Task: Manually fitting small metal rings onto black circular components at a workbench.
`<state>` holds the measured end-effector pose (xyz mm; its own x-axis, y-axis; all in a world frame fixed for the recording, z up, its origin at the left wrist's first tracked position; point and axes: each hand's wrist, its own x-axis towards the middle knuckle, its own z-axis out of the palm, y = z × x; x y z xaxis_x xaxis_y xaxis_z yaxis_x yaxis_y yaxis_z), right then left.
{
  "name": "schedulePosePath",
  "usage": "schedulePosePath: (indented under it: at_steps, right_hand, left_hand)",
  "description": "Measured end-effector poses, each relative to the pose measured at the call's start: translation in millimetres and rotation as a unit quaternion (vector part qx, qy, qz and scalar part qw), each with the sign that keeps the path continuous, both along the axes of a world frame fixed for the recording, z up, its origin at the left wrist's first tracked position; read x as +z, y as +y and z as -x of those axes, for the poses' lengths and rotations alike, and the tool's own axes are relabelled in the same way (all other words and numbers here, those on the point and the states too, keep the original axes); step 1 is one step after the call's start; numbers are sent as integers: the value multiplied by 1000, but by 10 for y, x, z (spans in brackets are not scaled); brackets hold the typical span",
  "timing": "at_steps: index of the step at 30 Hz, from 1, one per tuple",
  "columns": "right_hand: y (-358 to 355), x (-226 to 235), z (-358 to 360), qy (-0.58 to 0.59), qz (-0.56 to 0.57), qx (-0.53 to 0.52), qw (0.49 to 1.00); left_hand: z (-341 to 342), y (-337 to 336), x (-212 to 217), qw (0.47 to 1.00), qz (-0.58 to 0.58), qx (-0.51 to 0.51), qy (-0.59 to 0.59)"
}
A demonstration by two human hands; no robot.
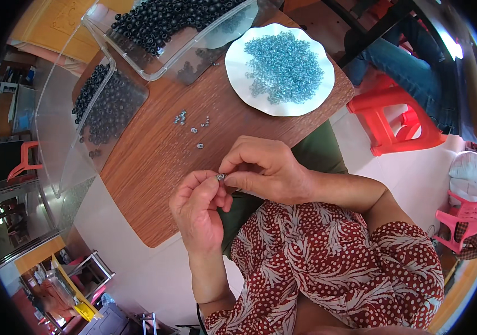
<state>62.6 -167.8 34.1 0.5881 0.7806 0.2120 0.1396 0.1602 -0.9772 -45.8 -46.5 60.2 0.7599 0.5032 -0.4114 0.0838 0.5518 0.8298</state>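
Note:
Over the table's near edge, my left hand pinches a small piece that looks like a few grey-blue beads together. From the other side my right hand closes thumb and forefinger on the same piece; whether a thread runs through it is too small to tell. Just beyond my fingers, a loose bead and a second bead lie on the wooden table. Farther off are small bead clusters. A white scalloped plate holds a heap of clear blue beads.
A clear plastic bin of round black beads stands at the table's far side, beside a second clear container with more black beads. To the right are a red stool, a seated person's jeans and a pink chair.

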Motion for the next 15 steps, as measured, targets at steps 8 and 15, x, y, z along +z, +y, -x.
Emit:
schedulePosePath:
  at_steps: [8, 15]
  right_hand:
    - [17, 15, 21, 53, 15, -9, 998]
    - [33, 27, 24, 84, 27, -3, 996]
  left_hand:
    - [6, -70, -10, 991, -130, -2, -7]
    - [35, -78, -136, 901, -434, -10, -7]
